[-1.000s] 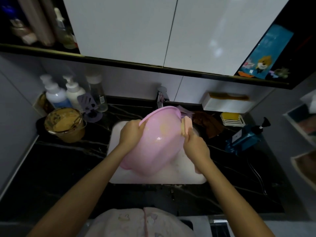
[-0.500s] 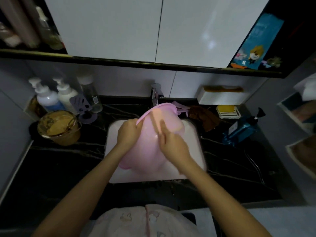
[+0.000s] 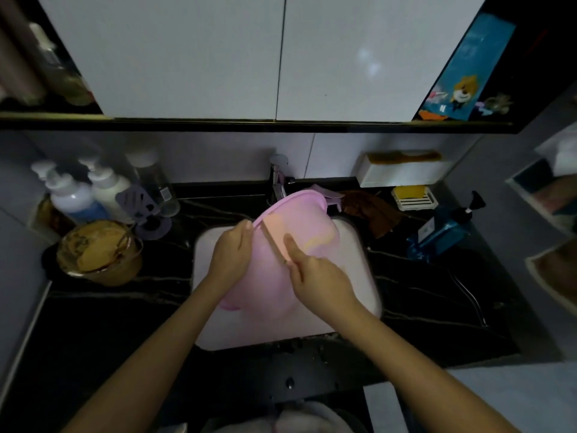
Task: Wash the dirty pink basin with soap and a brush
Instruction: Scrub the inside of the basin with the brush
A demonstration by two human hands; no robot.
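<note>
The pink basin (image 3: 307, 221) stands tilted on its edge inside the white sink (image 3: 359, 270), its hollow facing me. My left hand (image 3: 232, 256) grips its left rim. My right hand (image 3: 315, 275) holds a pale brush (image 3: 274, 234) pressed against the basin's inner wall near the left rim, with the index finger stretched along it. Yellowish smears show on the basin's inside right.
The faucet (image 3: 278, 179) rises behind the basin. Pump bottles (image 3: 71, 195) and a brown-filled glass bowl (image 3: 100, 250) stand on the black counter at left. A brown cloth (image 3: 371, 210), a yellow soap on its dish (image 3: 412, 196) and a blue pump bottle (image 3: 443, 229) sit at right.
My right hand carried the brush from the basin's right rim across the inside to its left part. My left hand kept its hold on the rim.
</note>
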